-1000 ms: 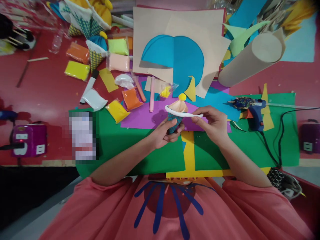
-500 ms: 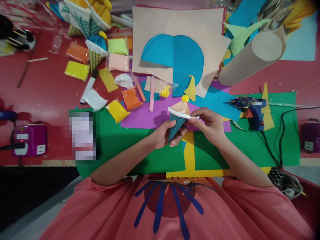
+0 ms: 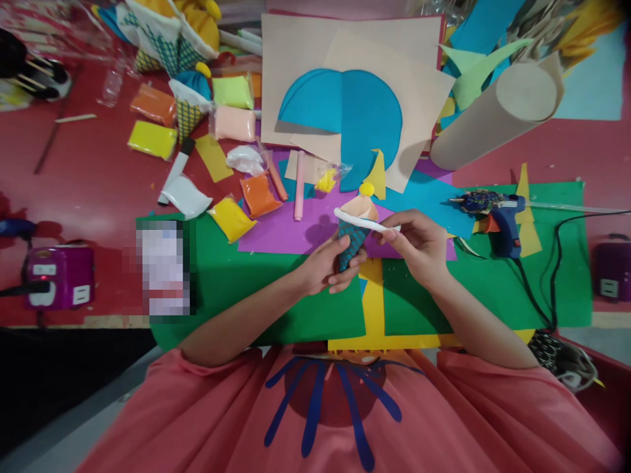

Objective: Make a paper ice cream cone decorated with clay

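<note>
My left hand (image 3: pixel 331 264) is closed around a small paper cone (image 3: pixel 351 240) with a dark blue-green lattice, its tip pointing down. A peach paper piece (image 3: pixel 362 206) rises from the cone's mouth, with a yellow ball (image 3: pixel 366 190) at its top. Across the cone's front rim lies a white strip of soft clay (image 3: pixel 359 221). The free right end of that strip is pinched between the thumb and fingers of my right hand (image 3: pixel 417 244). Fingers of the left hand wrap behind the cone and are partly hidden.
A blue hot glue gun (image 3: pixel 503 220) lies to the right, its cord trailing down the green sheet (image 3: pixel 296 315). Several clay packets, such as a yellow one (image 3: pixel 231 219), lie at left near a phone-like blurred rectangle (image 3: pixel 165 268). A beige paper roll (image 3: pixel 493 118) stands behind.
The cone has shifted slightly right and up in my left hand, whose fingers have moved on it. My right hand has moved slightly right, still pinching the white strip.
</note>
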`<state>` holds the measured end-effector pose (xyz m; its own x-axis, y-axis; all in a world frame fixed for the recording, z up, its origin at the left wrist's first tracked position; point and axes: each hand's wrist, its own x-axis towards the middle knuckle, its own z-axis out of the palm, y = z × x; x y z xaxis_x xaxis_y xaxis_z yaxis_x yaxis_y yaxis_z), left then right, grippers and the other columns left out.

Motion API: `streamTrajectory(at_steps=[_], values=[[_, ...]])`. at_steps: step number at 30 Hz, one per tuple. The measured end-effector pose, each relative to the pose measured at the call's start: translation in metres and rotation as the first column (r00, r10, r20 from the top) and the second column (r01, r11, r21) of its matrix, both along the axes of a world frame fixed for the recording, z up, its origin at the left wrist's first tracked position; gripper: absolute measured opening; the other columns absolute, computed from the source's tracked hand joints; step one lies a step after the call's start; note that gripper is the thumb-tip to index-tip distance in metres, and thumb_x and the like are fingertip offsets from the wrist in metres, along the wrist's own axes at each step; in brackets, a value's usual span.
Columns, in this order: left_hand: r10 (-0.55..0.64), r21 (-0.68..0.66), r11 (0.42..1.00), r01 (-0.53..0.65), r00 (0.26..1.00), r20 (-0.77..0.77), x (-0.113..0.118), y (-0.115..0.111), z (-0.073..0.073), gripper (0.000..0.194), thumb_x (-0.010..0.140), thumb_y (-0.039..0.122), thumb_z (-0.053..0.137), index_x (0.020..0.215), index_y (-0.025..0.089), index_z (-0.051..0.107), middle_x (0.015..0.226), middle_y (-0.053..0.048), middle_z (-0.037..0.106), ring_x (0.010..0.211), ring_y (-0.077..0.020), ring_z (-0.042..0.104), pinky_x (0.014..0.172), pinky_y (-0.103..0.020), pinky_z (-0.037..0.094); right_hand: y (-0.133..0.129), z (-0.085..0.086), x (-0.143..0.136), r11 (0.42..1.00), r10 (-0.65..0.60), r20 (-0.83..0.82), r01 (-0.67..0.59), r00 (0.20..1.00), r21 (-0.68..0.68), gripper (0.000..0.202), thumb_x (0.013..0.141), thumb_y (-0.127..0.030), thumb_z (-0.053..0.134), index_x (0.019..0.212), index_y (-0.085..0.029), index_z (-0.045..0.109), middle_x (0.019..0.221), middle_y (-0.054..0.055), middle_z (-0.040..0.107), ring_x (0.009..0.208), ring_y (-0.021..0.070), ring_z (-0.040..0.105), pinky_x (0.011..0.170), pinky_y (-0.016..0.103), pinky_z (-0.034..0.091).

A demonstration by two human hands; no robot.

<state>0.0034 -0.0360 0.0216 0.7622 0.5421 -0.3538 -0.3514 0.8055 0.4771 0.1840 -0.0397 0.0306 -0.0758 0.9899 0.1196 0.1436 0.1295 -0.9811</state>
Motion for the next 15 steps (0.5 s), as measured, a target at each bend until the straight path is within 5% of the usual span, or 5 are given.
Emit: streamTrajectory(at_steps=[9, 15], values=[[-0.011, 0.065, 0.998, 0.01, 1.0, 0.012, -0.0018, -0.0022, -0.0032, 0.056, 0.071, 0.063, 0.075, 0.096, 0.019, 0.05, 0.06, 0.012, 0.05, 0.026, 0.0022, 0.023, 0.026, -0.012, 0.029, 0.0015, 0.0012, -0.0025, 0.999, 0.03, -0.027, -0.031, 0.999, -0.028, 0.026, 0.086, -0.046, 0.068, 0.082, -0.021, 0.064, 0.078, 0.002, 0.068, 0.066, 0.0122, 0.062, 0.061, 0.027, 0.05], [0.041, 0.141, 0.99, -0.023, 0.991, -0.128, 0.0015, -0.0077, -0.0071, 0.057, 0.071, 0.063, 0.075, 0.094, 0.019, 0.046, 0.061, 0.011, 0.055, 0.027, -0.0016, 0.038, 0.031, -0.017, 0.044, 0.0, 0.0026, -0.0046, 0.998, 0.053, -0.028, -0.054, 0.998, -0.036, 0.028, 0.086, -0.047, 0.067, 0.08, -0.02, 0.062, 0.075, 0.001, 0.064, 0.065, 0.0111, 0.062, 0.06, 0.024, 0.051]])
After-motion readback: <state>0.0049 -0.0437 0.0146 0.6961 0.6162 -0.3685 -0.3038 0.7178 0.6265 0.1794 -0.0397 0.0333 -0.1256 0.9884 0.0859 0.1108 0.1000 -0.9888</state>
